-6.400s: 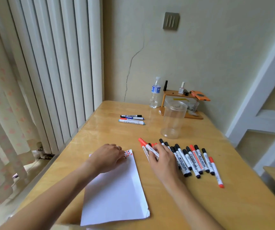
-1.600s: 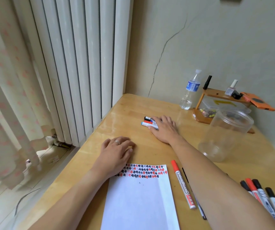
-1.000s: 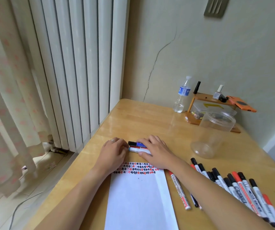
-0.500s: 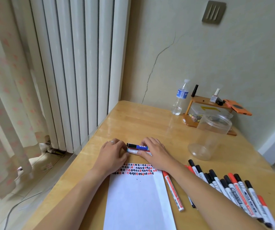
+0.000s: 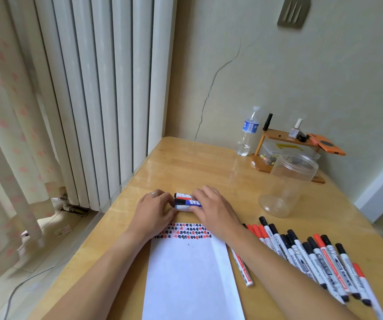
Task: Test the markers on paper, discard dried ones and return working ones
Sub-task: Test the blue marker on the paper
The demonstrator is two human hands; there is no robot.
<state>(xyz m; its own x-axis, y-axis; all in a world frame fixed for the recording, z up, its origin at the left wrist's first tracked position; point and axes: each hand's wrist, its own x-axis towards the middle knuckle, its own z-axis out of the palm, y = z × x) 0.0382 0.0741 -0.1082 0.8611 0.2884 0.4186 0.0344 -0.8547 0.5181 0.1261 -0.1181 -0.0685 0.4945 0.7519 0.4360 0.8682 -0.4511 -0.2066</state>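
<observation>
- Our left hand (image 5: 154,212) and right hand (image 5: 213,210) meet just beyond the top edge of the paper (image 5: 191,271), fingers curled around a small bundle of markers (image 5: 187,202); the left takes the capped ends, the right covers the rest.
- The bundle lies flat on the tabletop (image 5: 197,167), its long axis running left to right, caps pointing left. We see about three white barrels, with black, red and blue showing at the exposed end.
- The paper is white, lying lengthwise away from us, with rows of small red and dark scribbles along its far edge and a fold line down its right side.
- A single red marker (image 5: 241,266) lies just beside the paper's right edge, parallel to it.
- To the right, a row of markers (image 5: 313,257) lies side by side with red and black caps pointing away from us and to the left; our right forearm crosses part of the row.
- Beyond them stands a clear plastic jar (image 5: 288,184), upright and without a lid.
- Near the back wall are a water bottle (image 5: 247,132) and a small wooden shelf (image 5: 285,148) with small items on it.
- The tabletop is light wood, set in a corner: a cracked pale wall (image 5: 232,65) behind, a white ribbed radiator (image 5: 98,88) and patterned curtain (image 5: 3,135) to the left.
</observation>
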